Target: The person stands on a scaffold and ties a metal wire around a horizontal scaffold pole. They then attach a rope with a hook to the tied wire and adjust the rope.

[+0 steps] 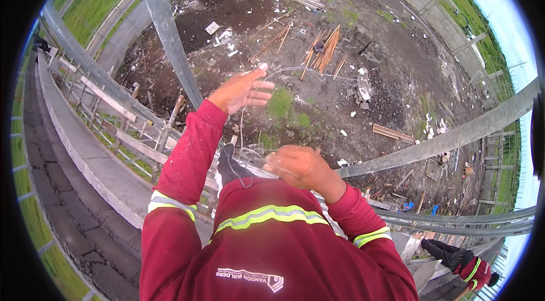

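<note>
High over the ground, my left hand (243,92) is held out with its fingers apart and the thumb up. A thin, pale wire (242,125) runs in a loose loop close to this hand, and a strand stretches away to the right. Whether the wire touches the left fingers I cannot tell. Lower and to the right, in front of my waist, my right hand (304,169) is closed, with the wire leading to its fingers. More thin wire (237,167) hangs in a curve by my dark trouser leg.
Grey metal bars (164,23) rise at the left, and another bar (448,136) crosses at the right. A curved concrete ledge (108,170) and scaffolding (122,125) lie to my left. Wooden poles (326,51) lie far below. A person (468,264) in red works at lower right.
</note>
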Motion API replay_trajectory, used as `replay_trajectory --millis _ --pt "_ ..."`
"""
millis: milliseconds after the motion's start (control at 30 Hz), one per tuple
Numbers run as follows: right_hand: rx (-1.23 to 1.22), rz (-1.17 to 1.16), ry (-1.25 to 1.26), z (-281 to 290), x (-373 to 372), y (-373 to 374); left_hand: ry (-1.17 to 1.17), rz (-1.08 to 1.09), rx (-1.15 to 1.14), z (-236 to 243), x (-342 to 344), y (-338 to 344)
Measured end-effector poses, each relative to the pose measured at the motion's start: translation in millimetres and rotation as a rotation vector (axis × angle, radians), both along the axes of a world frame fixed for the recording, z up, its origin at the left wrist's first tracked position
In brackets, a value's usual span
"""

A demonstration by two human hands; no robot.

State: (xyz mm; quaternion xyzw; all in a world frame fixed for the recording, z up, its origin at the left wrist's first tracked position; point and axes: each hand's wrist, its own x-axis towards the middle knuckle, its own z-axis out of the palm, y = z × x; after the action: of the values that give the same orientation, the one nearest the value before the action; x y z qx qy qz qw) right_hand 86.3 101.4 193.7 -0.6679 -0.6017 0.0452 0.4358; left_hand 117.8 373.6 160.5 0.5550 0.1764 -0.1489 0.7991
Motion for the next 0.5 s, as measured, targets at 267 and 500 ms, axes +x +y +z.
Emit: replay_trajectory --millis 267,500 --pt "0.002 0.122 -0.009 -4 -8 6 -0.439 -0.674 1.181 2 109 -66" --pt "0.11 -0.214 0.125 -10 -8 -30 -0.591 -0.754 1.436 -5 71 -87"
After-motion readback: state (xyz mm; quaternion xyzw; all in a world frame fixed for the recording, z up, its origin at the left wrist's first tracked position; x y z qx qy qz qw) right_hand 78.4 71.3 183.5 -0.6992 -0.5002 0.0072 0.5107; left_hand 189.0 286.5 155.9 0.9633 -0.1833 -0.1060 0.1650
